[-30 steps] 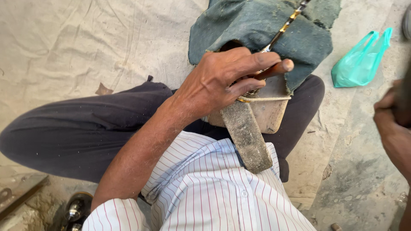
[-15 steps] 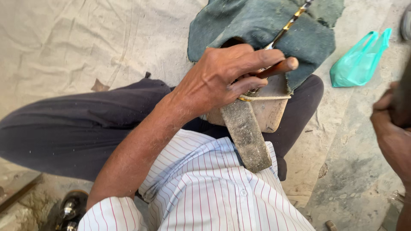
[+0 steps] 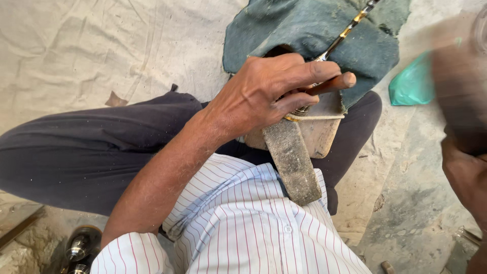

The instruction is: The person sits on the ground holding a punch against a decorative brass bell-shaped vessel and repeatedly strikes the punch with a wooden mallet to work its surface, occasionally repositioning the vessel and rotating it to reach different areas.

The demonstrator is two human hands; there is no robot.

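Palm-down, the left hand [image 3: 269,96] clamps a slim striped rod [image 3: 350,28] against a wooden block [image 3: 314,134]; the right hand's [image 3: 464,167] grip is unclear.

Left hand [image 3: 269,96] grips a thin striped rod [image 3: 345,30] against a wooden block [image 3: 317,134] on the lap. Grey strap [image 3: 291,160] runs over the block. Right hand [image 3: 464,175] at frame edge, blurred. Green bag [image 3: 413,83] on floor.

Single head view — steep downward, close over lap [image 3: 127,152] — right edge seemingly blurred.
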